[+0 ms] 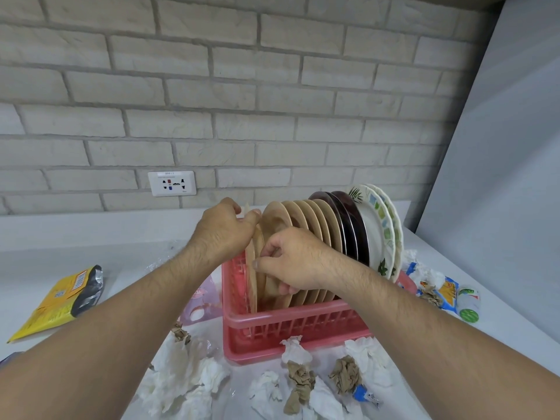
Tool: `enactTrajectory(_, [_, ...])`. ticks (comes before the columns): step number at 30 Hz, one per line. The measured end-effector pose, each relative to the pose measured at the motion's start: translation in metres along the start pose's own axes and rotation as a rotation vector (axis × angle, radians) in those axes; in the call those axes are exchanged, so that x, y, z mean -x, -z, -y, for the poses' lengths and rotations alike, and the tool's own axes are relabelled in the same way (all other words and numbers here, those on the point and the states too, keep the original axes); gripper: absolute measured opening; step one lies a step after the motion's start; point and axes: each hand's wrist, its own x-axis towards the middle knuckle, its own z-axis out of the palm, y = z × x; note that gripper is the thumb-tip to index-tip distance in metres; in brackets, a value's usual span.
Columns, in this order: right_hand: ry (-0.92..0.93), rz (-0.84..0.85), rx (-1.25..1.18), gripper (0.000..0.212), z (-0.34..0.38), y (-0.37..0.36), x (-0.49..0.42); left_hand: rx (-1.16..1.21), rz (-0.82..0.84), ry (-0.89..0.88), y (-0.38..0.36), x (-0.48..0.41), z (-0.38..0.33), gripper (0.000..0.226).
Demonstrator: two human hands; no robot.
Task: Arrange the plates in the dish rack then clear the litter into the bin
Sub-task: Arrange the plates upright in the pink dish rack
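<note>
A pink plastic dish rack (272, 322) stands on the white counter. It holds several beige plates (318, 219), two dark maroon plates (351, 228) and two white patterned plates (378, 225), all on edge. My left hand (225, 230) grips the top rim of the leftmost beige plate (251, 277), which stands upright in the rack's left end. My right hand (295, 259) pinches the edge of the beige plate beside it. Crumpled white and brown paper litter (300, 380) lies in front of the rack.
A yellow snack packet (60, 301) lies at the left. A lilac wrapper (201, 301) sits left of the rack. More wrappers and a small cup (468, 304) lie at the right. A wall socket (171, 183) is on the brick wall behind. No bin is in view.
</note>
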Motion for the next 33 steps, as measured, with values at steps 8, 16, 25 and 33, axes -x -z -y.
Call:
enactTrajectory(8, [0.001,-0.141,0.002,0.013,-0.010,0.019,0.010,-0.015,-0.072,-0.138,-0.008,0.000,-0.005,0.028])
enactTrajectory(16, [-0.016,-0.188,-0.074,0.010,-0.021,0.038,0.027,0.029,-0.140,-0.155,-0.019,0.006,-0.019,0.021])
enactTrajectory(25, [-0.037,-0.199,-0.119,0.009,-0.030,0.039,0.042,-0.059,-0.062,-0.033,-0.026,0.016,-0.024,0.024])
enactTrajectory(33, [-0.048,-0.211,-0.031,0.023,-0.023,0.015,0.029,-0.013,-0.027,-0.047,-0.026,0.019,-0.031,0.023])
